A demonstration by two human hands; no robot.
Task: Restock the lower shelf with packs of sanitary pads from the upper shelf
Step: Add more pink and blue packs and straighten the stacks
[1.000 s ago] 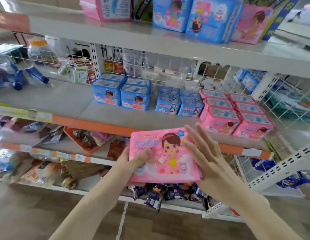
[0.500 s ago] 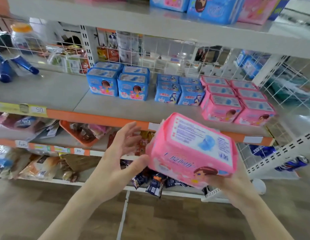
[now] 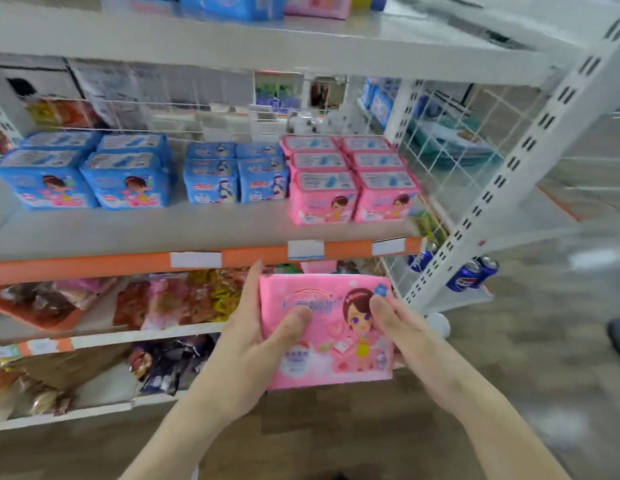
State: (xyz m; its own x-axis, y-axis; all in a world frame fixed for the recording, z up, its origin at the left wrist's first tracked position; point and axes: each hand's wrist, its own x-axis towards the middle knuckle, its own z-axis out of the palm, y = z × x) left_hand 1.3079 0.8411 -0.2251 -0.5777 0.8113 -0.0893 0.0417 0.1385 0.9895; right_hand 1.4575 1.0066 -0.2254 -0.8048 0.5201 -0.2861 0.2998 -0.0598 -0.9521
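Pink pack point(image 3: 327, 332), soft glossy rectangle, lower centre: left hand point(image 3: 253, 344) and right hand point(image 3: 410, 341) both grasping its sides.

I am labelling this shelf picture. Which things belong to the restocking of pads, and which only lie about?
Job:
pink pack held by left hand and right hand
pink packs on shelf
blue packs
upper shelf

Lying about:
snack bags
cans
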